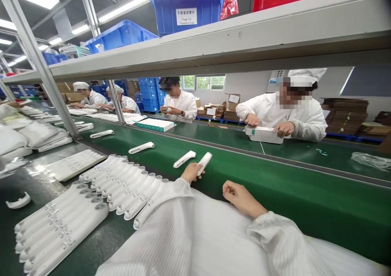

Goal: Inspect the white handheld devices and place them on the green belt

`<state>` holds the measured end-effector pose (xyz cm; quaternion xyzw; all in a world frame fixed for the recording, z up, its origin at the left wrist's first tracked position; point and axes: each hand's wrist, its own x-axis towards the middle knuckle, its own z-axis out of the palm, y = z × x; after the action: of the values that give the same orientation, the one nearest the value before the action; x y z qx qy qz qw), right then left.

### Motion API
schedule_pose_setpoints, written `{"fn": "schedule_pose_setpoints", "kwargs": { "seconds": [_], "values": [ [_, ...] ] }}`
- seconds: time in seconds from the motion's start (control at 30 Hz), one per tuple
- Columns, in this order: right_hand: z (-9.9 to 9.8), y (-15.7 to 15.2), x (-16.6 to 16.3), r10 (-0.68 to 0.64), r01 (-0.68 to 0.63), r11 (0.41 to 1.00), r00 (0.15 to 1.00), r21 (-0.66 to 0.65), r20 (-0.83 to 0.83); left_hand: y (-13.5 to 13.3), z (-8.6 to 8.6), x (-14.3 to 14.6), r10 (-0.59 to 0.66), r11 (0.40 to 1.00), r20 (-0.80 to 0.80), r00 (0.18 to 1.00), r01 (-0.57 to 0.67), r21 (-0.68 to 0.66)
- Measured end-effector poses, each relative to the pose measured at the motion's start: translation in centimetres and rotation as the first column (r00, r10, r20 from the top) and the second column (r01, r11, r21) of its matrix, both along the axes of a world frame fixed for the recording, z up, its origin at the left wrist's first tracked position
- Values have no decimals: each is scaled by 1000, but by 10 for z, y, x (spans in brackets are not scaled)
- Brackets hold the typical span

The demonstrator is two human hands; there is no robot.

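My left hand (191,172) is closed around the lower end of a white plastic housing (205,162), an elongated handle-like shell tilted up over the green conveyor belt. To its right, my right hand (240,196) hangs in a loose curl above the belt's near edge, with nothing visible in its fingers. Another white housing (184,159) lies on the belt just left of my left hand. Farther left along the belt are two more, a bent-ended housing (141,147) and a smaller-looking housing (102,134).
Rows of white housings (62,227) cover the bench at left, beside a small curved white part (18,201). A metal post (50,72) and an overhead shelf (214,44) with a blue bin (187,13) frame the view. Across the belt, a co-worker (284,109) handles a white box (265,134).
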<state>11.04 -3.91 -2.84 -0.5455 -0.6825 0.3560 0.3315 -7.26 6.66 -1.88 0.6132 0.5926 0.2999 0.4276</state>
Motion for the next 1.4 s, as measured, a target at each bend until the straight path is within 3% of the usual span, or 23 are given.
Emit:
{"fn": "schedule_pose_setpoints", "kwargs": {
  "seconds": [0.07,0.13,0.2,0.27,0.4,0.73,1.1,1.27,1.4],
  "values": [
    [-4,6,7,-71,74,997,993,23,-95,-8,1,15,-98,990,293,951,122,-67],
    [-7,11,15,-168,177,984,967,27,-191,-17,2,29,-121,964,585,802,236,-125],
    [-7,15,22,-276,287,958,915,-8,-295,-28,5,39,-123,934,722,681,325,-147],
    [-4,16,26,-369,377,924,835,-65,-409,-37,7,48,-165,905,768,619,404,-131],
    [5,12,25,-397,403,905,689,-136,-606,-52,10,58,-282,848,788,547,527,-62],
    [8,7,21,-196,170,977,492,-127,-849,-63,12,64,-384,788,792,475,616,13],
    [9,6,24,-182,110,982,357,-152,-916,-62,10,62,-452,749,793,408,657,89],
    [6,10,25,-210,164,973,332,-162,-920,-61,7,64,-511,735,742,434,669,114],
    [4,10,21,-242,231,958,348,-168,-906,-62,2,69,-541,757,671,506,642,126]
  ]
}}
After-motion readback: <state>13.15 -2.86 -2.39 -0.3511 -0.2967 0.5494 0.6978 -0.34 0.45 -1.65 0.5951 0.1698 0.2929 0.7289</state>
